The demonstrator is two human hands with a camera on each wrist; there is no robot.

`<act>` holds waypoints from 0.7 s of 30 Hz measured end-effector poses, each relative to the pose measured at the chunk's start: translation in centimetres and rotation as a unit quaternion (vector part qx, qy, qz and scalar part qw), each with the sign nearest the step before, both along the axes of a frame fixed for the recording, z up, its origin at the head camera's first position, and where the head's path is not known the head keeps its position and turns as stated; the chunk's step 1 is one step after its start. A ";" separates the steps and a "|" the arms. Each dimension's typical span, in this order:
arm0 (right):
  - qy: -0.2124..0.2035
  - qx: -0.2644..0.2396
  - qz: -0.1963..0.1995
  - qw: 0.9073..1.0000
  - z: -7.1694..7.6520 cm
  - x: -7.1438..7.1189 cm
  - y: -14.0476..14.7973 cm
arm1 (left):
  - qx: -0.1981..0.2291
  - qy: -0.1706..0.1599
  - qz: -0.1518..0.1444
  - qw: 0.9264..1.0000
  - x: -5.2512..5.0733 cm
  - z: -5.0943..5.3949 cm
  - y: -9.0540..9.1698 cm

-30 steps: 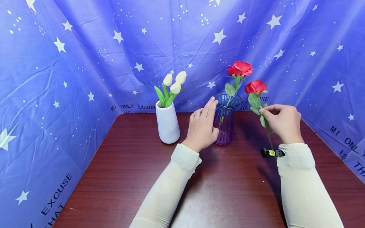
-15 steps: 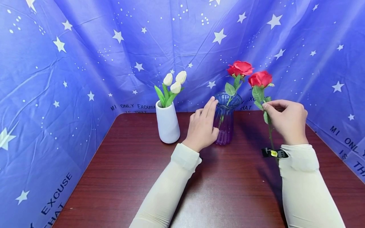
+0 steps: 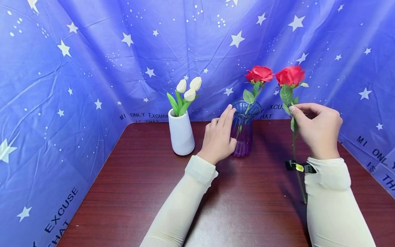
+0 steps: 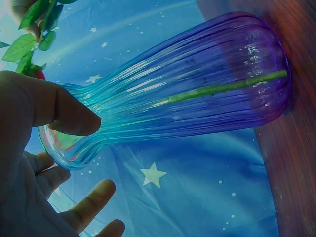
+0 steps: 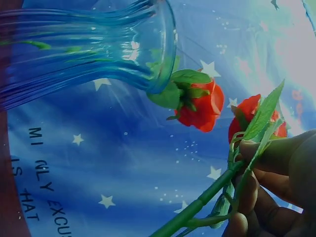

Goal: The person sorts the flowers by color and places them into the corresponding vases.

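My right hand (image 3: pixel 321 128) pinches the stem of a red rose (image 3: pixel 290 76) just under its bloom, with the leafy stem (image 5: pixel 212 192) hanging down in front of the sleeve. To its left stands a ribbed glass vase (image 3: pixel 242 137), blue at the top and purple below, holding another red rose (image 3: pixel 259 73). That rose's green stem (image 4: pixel 212 91) reaches the vase's bottom in the left wrist view. My left hand (image 3: pixel 217 137) rests at the vase's left side, fingers fairly straight near its rim, thumb (image 4: pixel 74 116) by the neck.
A white vase (image 3: pixel 181 133) with several green leaves and white tulips (image 3: pixel 190 95) stands left of the left hand. All stand on a dark red wooden table (image 3: pixel 139 192). A blue curtain (image 3: pixel 102 51) with white stars surrounds the table's back and sides.
My right hand has moved up and to the right, lifting the rose away from the vase; more of its stem shows. The left hand and both vases have stayed put.
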State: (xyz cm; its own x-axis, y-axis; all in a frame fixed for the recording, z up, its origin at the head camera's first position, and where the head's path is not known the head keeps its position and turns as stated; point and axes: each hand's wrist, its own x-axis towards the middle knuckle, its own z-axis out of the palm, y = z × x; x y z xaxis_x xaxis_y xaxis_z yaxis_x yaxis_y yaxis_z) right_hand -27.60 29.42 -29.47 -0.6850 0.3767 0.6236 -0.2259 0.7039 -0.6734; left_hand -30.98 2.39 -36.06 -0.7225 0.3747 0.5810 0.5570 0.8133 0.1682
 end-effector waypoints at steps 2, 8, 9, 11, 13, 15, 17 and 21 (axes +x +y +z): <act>0.005 -0.010 -0.001 1.000 0.2 0.2 0.0 | 0.000 0.000 -0.001 1.000 0.0 0.0 0.0; 0.032 -0.031 -0.008 0.999 0.7 0.7 -0.4 | -0.001 0.004 0.000 1.000 0.0 0.0 0.0; 0.037 -0.035 -0.007 0.999 0.8 0.9 -0.4 | -0.001 0.004 0.001 1.000 0.0 0.0 0.0; 0.046 -0.043 -0.006 0.998 1.0 1.1 -0.6 | -0.002 0.002 0.001 1.000 0.0 0.0 0.0; 0.056 -0.057 0.000 0.997 1.3 1.4 -0.9 | -0.002 0.000 0.002 1.000 0.0 0.0 0.0; 0.066 -0.070 0.005 0.995 1.7 1.7 -1.2 | -0.002 -0.004 0.002 1.000 0.1 0.0 0.0; 0.075 -0.079 0.009 0.994 2.1 2.2 -1.6 | -0.002 -0.006 0.002 1.000 0.1 0.0 0.0; 0.088 -0.093 0.018 0.992 2.9 3.2 -2.5 | -0.003 -0.008 0.003 1.000 0.1 0.1 0.0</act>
